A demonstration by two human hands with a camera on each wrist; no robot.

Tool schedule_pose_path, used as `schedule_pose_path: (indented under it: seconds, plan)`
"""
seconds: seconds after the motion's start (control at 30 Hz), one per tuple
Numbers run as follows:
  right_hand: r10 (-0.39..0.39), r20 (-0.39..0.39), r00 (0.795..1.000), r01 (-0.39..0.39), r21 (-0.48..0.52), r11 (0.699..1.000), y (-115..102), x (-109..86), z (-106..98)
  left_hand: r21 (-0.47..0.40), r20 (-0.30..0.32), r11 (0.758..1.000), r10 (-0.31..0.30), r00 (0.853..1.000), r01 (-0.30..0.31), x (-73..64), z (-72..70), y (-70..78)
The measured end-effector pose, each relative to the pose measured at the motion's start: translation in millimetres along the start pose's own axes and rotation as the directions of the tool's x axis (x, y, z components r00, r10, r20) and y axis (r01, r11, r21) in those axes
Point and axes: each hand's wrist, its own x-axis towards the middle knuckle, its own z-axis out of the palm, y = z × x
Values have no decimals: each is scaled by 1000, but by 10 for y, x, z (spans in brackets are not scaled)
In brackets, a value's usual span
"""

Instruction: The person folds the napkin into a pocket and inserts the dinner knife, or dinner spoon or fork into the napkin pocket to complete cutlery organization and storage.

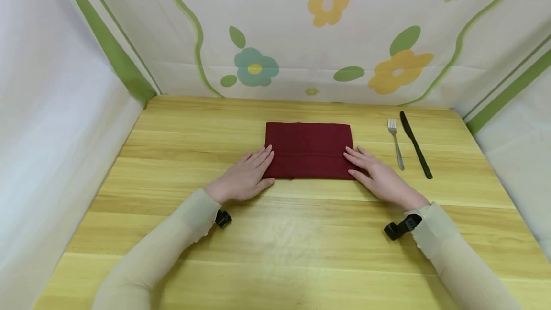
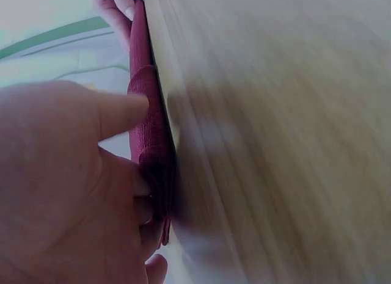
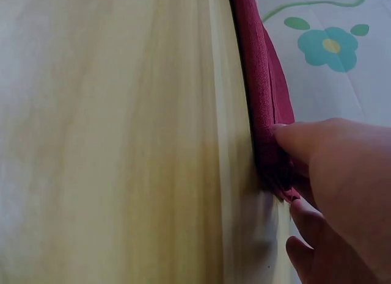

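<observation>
A dark red cloth napkin point(image 1: 307, 145), folded into a flat rectangle, lies on the wooden table. My left hand point(image 1: 245, 176) rests at its left side, fingers mostly straight along the edge and the thumb by the near corner. At the opposite side, my right hand point(image 1: 379, 176) touches the right edge with extended fingers, its thumb on the near right corner. Stacked layers of the napkin point(image 2: 149, 119) show side-on in the left wrist view, beside the thumb. From the right wrist, the thumb touches the napkin's point(image 3: 263, 94) thick rolled-looking near fold.
To the right of the napkin lie a small silver fork point(image 1: 396, 143) and a black knife point(image 1: 415, 145), side by side. A flower-printed white curtain point(image 1: 292, 27) stands behind the wooden table point(image 1: 275, 243), with white cloth at both sides.
</observation>
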Motion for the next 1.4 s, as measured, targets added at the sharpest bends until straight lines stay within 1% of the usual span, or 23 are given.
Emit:
schedule_pose_path:
  seconds: [0.1, 0.13, 0.2, 0.3, 0.37, 0.43, 0.47, 0.57, 0.67, 0.73, 0.8, 0.87, 0.93, 0.97, 1.07, 1.23, 1.33, 1.4]
  plan:
    - [-2, -3, 1000, 2, 4, 1000, 21, 1, 3, -7, 34, 1000, -12, 999, 12, 7, -16, -2]
    - [2, -4, 1000, -2, 10, 1000, 27, 4, 4, -28, 36, 1000, -14, 999, 15, 11, -12, -14]
    - [22, -9, 1000, -22, 44, 999, 21, 11, -2, -108, 22, 994, -24, 999, 27, 15, -16, -33]
    - [51, -26, 998, -47, 133, 990, 30, 31, -48, -252, -54, 968, -33, 998, 18, 43, -30, -94]
    - [73, -58, 996, -60, 196, 979, 40, 69, -116, -331, -122, 944, -50, 991, 7, 76, -81, -150]
    - [82, -108, 991, -56, 228, 972, 78, 145, -202, -371, -184, 929, -71, 980, -3, 133, -170, -222]
    - [93, -129, 987, -60, 240, 969, 95, 194, -250, -381, -207, 924, -88, 974, 2, 171, -219, -269]
    - [135, -176, 975, -85, 264, 961, 187, 383, -360, -423, -245, 906, -142, 959, 27, 316, -364, -411]
    - [199, -149, 969, -145, 308, 940, 308, 570, -413, -477, -244, 878, -185, 952, 48, 477, -437, -555]
    - [246, -124, 961, -193, 332, 923, 389, 689, -419, -514, -237, 856, -212, 948, 63, 577, -455, -632]
    - [280, -106, 954, -230, 338, 913, 454, 796, -415, -551, -223, 831, -235, 946, 76, 667, -453, -700]
    - [299, -99, 949, -250, 340, 906, 501, 889, -407, -573, -201, 814, -252, 947, 95, 741, -456, -741]
    - [306, -96, 947, -259, 331, 907, 522, 961, -403, -583, -176, 804, -263, 948, 115, 809, -454, -771]
    - [307, -93, 947, -263, 325, 909, 526, 989, -401, -584, -164, 802, -265, 950, 123, 840, -451, -783]
    - [301, -82, 950, -266, 287, 920, 516, 1046, -399, -564, -152, 815, -263, 953, 135, 921, -439, -803]
    - [286, -55, 957, -267, 227, 937, 470, 1077, -401, -501, -168, 856, -238, 957, 125, 1025, -398, -821]
    - [285, -43, 958, -269, 220, 938, 469, 1083, -401, -460, -168, 879, -220, 961, 121, 1063, -390, -804]
    - [286, -43, 957, -270, 218, 938, 477, 1091, -398, -439, -161, 889, -219, 962, 129, 1081, -393, -783]
